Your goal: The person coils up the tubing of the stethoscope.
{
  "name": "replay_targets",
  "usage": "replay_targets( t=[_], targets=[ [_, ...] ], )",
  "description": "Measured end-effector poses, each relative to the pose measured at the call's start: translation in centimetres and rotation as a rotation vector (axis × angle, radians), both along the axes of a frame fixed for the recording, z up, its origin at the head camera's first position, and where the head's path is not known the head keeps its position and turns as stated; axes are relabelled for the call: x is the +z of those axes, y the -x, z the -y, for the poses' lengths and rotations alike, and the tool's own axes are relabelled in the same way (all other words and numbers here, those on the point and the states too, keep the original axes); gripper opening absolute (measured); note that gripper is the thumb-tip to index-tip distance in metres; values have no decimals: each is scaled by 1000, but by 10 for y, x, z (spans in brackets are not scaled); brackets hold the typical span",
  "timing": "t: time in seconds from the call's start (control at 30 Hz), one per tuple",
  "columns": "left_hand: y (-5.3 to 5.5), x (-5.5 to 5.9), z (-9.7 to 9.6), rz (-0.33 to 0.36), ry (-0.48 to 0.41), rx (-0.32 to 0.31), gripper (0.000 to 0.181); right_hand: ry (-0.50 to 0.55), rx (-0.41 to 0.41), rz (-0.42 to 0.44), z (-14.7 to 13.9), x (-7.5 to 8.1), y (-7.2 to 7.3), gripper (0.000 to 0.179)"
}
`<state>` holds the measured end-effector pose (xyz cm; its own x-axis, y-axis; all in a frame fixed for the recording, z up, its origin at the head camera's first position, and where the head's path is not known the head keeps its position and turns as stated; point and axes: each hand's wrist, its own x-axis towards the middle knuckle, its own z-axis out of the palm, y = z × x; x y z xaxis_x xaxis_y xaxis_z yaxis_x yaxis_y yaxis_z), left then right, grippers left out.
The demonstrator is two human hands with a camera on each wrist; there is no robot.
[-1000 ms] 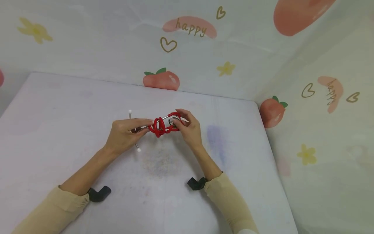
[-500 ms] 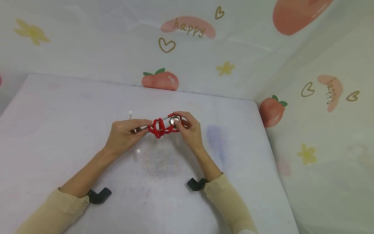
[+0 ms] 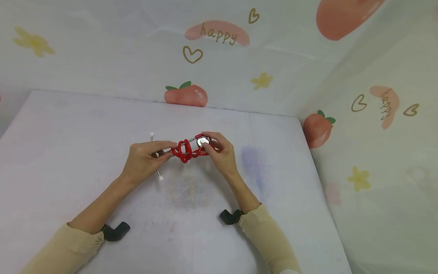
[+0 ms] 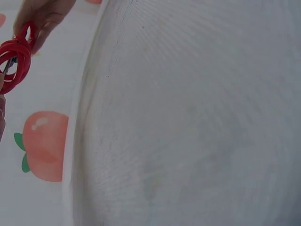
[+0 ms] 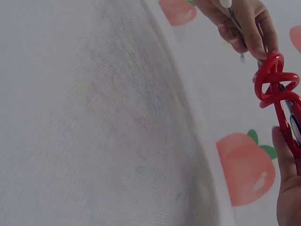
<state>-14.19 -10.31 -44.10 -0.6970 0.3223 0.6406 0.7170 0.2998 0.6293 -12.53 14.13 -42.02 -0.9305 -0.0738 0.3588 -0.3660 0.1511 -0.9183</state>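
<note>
A red stethoscope (image 3: 185,151), its tubing wound in loops round its middle, is held between both hands over the table. My left hand (image 3: 145,158) pinches its metal tubes near the earpiece end; two white ear tips (image 3: 152,134) stick out above and below the fingers. At the other end my right hand (image 3: 223,154) grips the tubing's bend, with the thumb on the round silver chest piece (image 3: 203,141). In the right wrist view the red coils (image 5: 275,84) show between the two hands. The left wrist view catches the coils (image 4: 19,63) at its left edge.
A white cloth-covered table (image 3: 102,125) with faint coloured stains lies beneath. Behind it and to the right stand white sheets (image 3: 137,45) printed with peaches, flowers and hearts. Black angled wrist mounts (image 3: 116,231) poke out from both sleeves.
The chest piece has turned over under the right thumb, from a white-looking face to silver metal. Both hands keep their hold, almost in the same place.
</note>
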Motion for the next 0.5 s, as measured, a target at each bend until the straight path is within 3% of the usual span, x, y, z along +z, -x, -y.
replay_targets(
  t=[0.3,0.5],
  targets=[
    [0,-1,1,8,9,-4,48,56,26,27,-1,-3,1,29],
    [3,0,2,7,13,-23,46,30,134,74,-13,-17,9,43]
  ],
)
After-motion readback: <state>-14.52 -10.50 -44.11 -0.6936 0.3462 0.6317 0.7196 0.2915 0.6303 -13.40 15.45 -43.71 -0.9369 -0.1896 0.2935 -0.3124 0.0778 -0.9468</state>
